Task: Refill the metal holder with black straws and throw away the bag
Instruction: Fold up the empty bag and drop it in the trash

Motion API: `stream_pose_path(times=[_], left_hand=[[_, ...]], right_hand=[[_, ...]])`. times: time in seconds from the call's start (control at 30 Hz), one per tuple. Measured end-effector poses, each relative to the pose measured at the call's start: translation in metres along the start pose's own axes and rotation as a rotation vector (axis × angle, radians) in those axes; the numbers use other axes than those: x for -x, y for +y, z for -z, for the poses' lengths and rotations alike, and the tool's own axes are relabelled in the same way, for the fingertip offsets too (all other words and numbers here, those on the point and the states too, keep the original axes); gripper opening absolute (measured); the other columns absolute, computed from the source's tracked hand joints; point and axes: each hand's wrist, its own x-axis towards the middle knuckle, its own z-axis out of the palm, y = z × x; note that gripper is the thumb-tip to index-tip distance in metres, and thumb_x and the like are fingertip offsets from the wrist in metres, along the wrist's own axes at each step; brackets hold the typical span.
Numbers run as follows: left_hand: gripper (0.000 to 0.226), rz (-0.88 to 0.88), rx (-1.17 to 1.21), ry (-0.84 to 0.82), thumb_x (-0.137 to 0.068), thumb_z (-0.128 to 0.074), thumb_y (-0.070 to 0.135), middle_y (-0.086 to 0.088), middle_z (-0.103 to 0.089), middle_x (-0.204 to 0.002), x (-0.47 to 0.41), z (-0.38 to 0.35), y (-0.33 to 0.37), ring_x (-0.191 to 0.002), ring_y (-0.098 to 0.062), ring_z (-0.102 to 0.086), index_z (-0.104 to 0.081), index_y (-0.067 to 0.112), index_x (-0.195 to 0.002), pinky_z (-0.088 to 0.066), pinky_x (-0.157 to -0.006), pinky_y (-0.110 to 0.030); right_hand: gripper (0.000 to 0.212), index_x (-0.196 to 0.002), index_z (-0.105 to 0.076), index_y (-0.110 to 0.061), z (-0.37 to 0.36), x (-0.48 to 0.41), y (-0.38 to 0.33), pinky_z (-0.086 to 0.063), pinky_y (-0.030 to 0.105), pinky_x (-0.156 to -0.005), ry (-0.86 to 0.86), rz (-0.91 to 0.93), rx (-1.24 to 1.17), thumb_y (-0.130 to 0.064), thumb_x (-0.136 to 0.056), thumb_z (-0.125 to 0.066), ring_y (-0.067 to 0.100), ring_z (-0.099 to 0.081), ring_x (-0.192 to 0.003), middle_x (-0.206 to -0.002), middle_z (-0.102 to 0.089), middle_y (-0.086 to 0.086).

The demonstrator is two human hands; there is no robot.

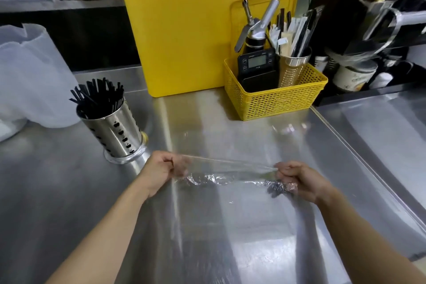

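- Head view: the clear, crumpled plastic bag [227, 174] is stretched with its long axis from 9 to 3 o'clock between the left hand [162, 172] and right hand [297, 180]; both pinch its ends closed.
- It looks empty, though blur hinders.
- The perforated steel holder [115, 131] with thin black straws [98, 97] stands at 10 o'clock, nearer the left hand.

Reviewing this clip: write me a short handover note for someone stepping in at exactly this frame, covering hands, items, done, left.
Left hand: shut on one end of the clear plastic bag.
Right hand: shut on the other end; the bag is stretched between both hands just above the steel counter and looks empty.
Metal holder: upright on the counter to the left, black straws standing in it.
Done: straws appear loaded.
Left: bin the bag; no bin is in view.
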Motion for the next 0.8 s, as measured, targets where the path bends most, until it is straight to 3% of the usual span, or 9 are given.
stream_pose_path(times=[0.07, 0.13, 0.23, 0.3, 0.4, 0.57, 0.63, 0.7, 0.8], left_hand=[[0.054, -0.012, -0.007, 0.037, -0.076, -0.030, -0.028, -0.012, -0.071, -0.067, 0.000, -0.004, -0.002, -0.070, -0.026, -0.066, -0.056, 0.003, -0.041, -0.052, -0.051, -0.026], [0.060, -0.001, 0.046, 0.085, -0.084, -0.029, -0.021, -0.012, -0.066, -0.068, 0.000, -0.003, -0.001, -0.067, -0.024, -0.059, -0.063, 0.012, -0.046, -0.052, -0.046, -0.024], [0.026, 0.051, 0.275, 0.034, -0.096, -0.039, 0.010, -0.018, -0.060, -0.096, 0.003, -0.004, 0.003, -0.072, -0.021, -0.068, -0.060, 0.023, -0.102, -0.056, -0.049, -0.031], [0.036, 0.111, 0.344, 0.021, -0.091, -0.051, 0.018, -0.015, -0.062, -0.107, 0.002, -0.004, 0.001, -0.083, -0.026, -0.067, -0.042, 0.033, -0.123, -0.057, -0.063, -0.039], [0.076, 0.108, 0.182, 0.072, -0.074, -0.066, -0.008, -0.019, -0.061, -0.102, 0.003, -0.009, -0.005, -0.081, -0.026, -0.065, -0.029, 0.023, -0.133, -0.056, -0.076, -0.041], [0.076, 0.007, 0.042, 0.129, -0.069, -0.067, -0.017, -0.012, -0.066, -0.082, 0.001, -0.013, -0.002, -0.073, -0.016, -0.065, -0.031, 0.014, -0.129, -0.054, -0.067, -0.027], [0.073, -0.040, -0.010, 0.087, -0.069, -0.066, -0.018, -0.009, -0.067, -0.078, -0.003, -0.016, 0.004, -0.068, -0.011, -0.066, -0.033, 0.012, -0.127, -0.055, -0.061, -0.022], [0.064, -0.106, -0.058, 0.013, -0.070, -0.064, -0.019, -0.004, -0.069, -0.072, -0.005, -0.019, 0.013, -0.064, -0.007, -0.066, -0.039, 0.010, -0.121, -0.053, -0.056, -0.019], [0.054, -0.188, -0.124, -0.090, -0.071, -0.064, -0.017, 0.004, -0.071, -0.066, -0.005, -0.025, 0.028, -0.063, -0.005, -0.064, -0.045, 0.017, -0.108, -0.051, -0.055, -0.018]], right_hand=[[0.019, -0.073, -0.060, 0.010, -0.002, 0.003, -0.001, -0.054, 0.050, -0.050, -0.037, 0.007, -0.002, 0.014, -0.067, -0.042, 0.045, -0.063, -0.061, -0.072, -0.062, 0.032], [0.028, -0.051, -0.058, 0.002, -0.002, 0.002, -0.002, -0.054, 0.045, -0.046, -0.046, 0.018, -0.035, 0.018, -0.063, -0.039, 0.039, -0.067, -0.060, -0.066, -0.065, 0.024], [0.039, -0.051, -0.056, -0.001, -0.005, -0.002, -0.004, -0.054, 0.050, -0.047, -0.045, 0.005, -0.078, 0.021, -0.073, -0.032, 0.037, -0.068, -0.061, -0.064, -0.064, 0.016], [0.041, -0.056, -0.058, -0.002, -0.008, -0.005, -0.005, -0.054, 0.049, -0.048, -0.026, 0.019, -0.075, 0.019, -0.076, -0.030, 0.033, -0.069, -0.060, -0.064, -0.065, 0.013], [0.048, -0.052, -0.062, -0.003, -0.010, -0.010, -0.005, -0.055, 0.040, -0.057, 0.013, 0.098, -0.051, 0.019, -0.074, -0.027, 0.029, -0.064, -0.066, -0.066, -0.067, 0.012], [0.039, -0.065, -0.063, -0.006, -0.023, -0.015, -0.026, -0.046, 0.027, -0.077, 0.233, 0.408, 0.332, 0.020, -0.074, -0.036, 0.019, -0.056, -0.094, -0.106, -0.061, 0.014], [0.030, -0.082, -0.066, -0.014, -0.033, -0.012, -0.043, -0.044, 0.021, -0.080, 0.111, 0.498, 0.574, 0.012, -0.079, -0.051, 0.010, -0.056, -0.098, -0.113, -0.060, 0.009], [0.029, -0.101, -0.063, -0.019, -0.045, -0.011, -0.056, -0.046, 0.025, -0.089, -0.155, 0.419, 0.743, 0.000, -0.079, -0.065, 0.010, -0.058, -0.105, -0.114, -0.063, 0.004], [0.026, -0.100, -0.065, -0.017, -0.066, -0.008, -0.067, -0.050, 0.029, -0.088, -0.377, 0.288, 0.908, -0.008, -0.077, -0.072, 0.014, -0.064, -0.097, -0.103, -0.069, 0.005]])
